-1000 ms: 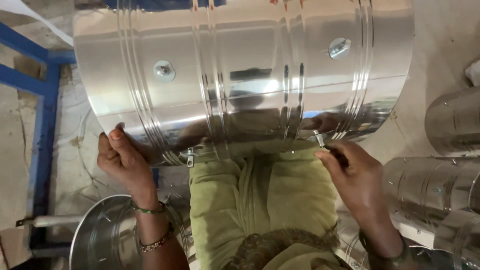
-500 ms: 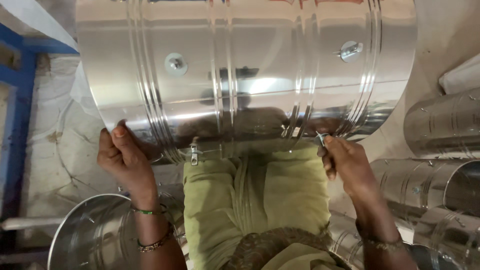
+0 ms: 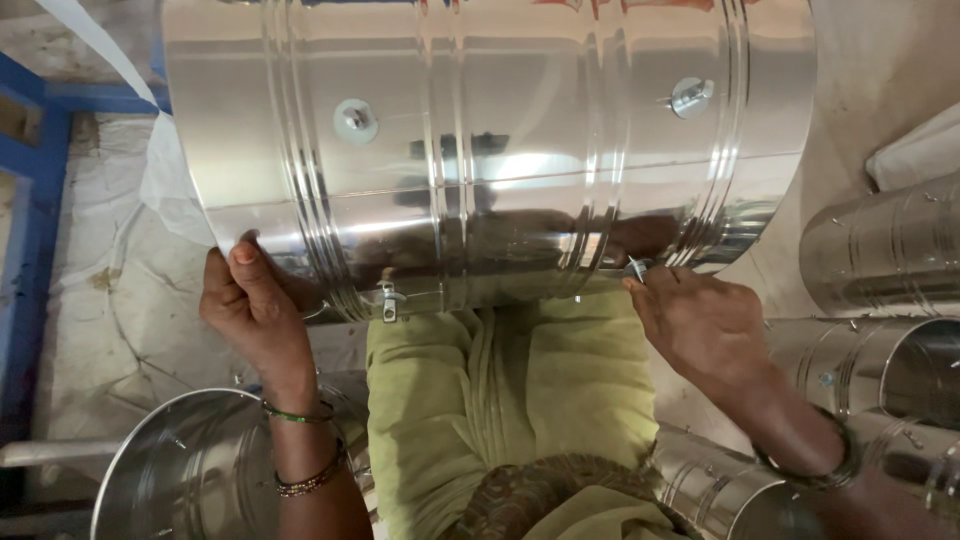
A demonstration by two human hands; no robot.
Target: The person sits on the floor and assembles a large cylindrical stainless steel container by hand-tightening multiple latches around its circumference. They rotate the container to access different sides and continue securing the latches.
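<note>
A large shiny steel drum (image 3: 500, 150) lies on its side across my lap, ribbed with grooves and fitted with two round bolted fittings on its wall. My left hand (image 3: 255, 300) grips the drum's lower left edge, thumb up against the metal. My right hand (image 3: 700, 320) is closed on a small metal fastener (image 3: 636, 268) at the drum's lower right edge. A small clasp (image 3: 388, 302) hangs from the near rim between my hands. My olive-green clothed legs (image 3: 510, 400) are beneath the drum.
More steel drums (image 3: 880, 260) lie stacked at the right, and another (image 3: 730, 490) at the lower right. An open steel vessel (image 3: 190, 470) sits at the lower left. A blue metal frame (image 3: 30, 220) runs along the left, over a pale sheet on the floor.
The drum has turned slightly, its fittings shifting right and down. My right hand slid lower along the rim; my left hand keeps its grip.
</note>
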